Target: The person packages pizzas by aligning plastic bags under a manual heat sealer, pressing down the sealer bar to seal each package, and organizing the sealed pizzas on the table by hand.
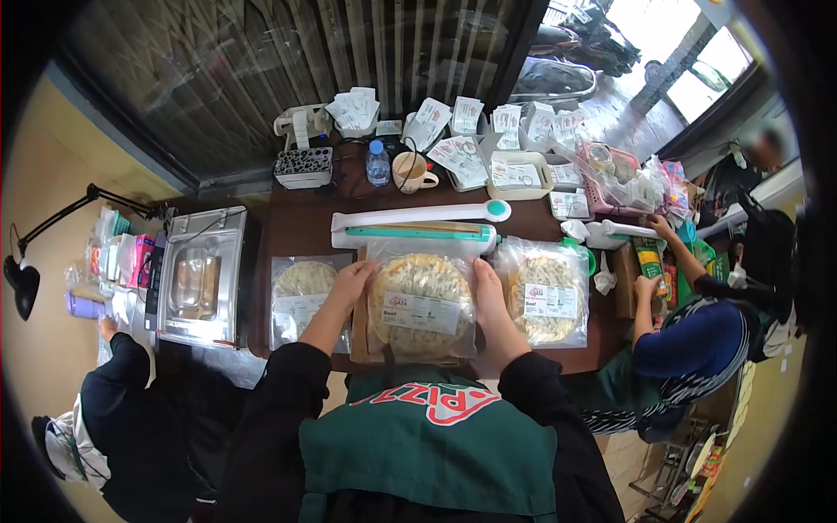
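Head view: both hands pinch opposite edges of center pizza bag; narrow gaps separate flanking bags.

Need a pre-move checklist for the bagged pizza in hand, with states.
1. Left hand and right hand both on the clear plastic bag of round, pale-topped pizza: ok, one at each side.
2. Its white rectangular "Beef" label face up: ok.
3. Bag fully sealed: cannot tell.
4. Long white-and-teal bar sealer powered: cannot tell.
5. Co-workers' bare hands off the bag: ok.
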`<state>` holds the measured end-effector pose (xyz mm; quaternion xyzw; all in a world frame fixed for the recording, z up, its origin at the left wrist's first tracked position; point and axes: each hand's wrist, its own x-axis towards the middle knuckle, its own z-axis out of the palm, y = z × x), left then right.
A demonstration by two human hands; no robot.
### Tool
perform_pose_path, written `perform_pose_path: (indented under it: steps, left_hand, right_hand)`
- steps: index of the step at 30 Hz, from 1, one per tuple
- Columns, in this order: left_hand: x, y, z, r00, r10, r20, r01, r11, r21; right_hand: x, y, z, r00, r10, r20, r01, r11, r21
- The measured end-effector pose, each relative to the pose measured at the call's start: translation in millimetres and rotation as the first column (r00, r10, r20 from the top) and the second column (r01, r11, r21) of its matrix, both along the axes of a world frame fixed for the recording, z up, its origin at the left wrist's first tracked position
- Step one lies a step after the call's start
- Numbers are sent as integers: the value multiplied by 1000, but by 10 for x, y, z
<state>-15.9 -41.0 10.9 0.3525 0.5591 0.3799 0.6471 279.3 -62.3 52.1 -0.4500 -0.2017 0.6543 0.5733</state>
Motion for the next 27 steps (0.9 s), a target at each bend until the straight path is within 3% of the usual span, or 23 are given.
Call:
perform_pose_path:
  steps: [2,4,6,8,12,15,21,27]
  left_hand:
    - [59,111,83,897,-5,-441,61,992,114]
    - [131,188,134,661,81,-746,135,965,224]
    - [199,241,154,387,238,-891,221,914,340]
    - [218,302,7,344,284,-895,160,922,353]
    - [291,377,-159,376,286,-881,-10,953,304]
    - [335,396,-121,373,279,-885,-1,954,300]
    - [390,457,-59,315,350,-882,-50,934,353]
    - [383,522,-86,329,360,-873,-81,932,354]
  right_hand:
    - [69,155,-517,988,6,157,-7,1000,6]
    - [76,280,-615,840,91,534,-96,995,-18]
    - [56,377,-606,572,125,811,-120,990,-68]
    - [-92,415,-312,239,124,963,-77,991,-108]
    - [-95,475,-412,267,20,963,7,1000,-22]
    - [-71,508,-582,322,-61,945,-15,997,69]
    - [-128,597,-658,298,-18,954,-9,1000,22]
    - [-99,620,-549,402,-32,915,-24,999,45]
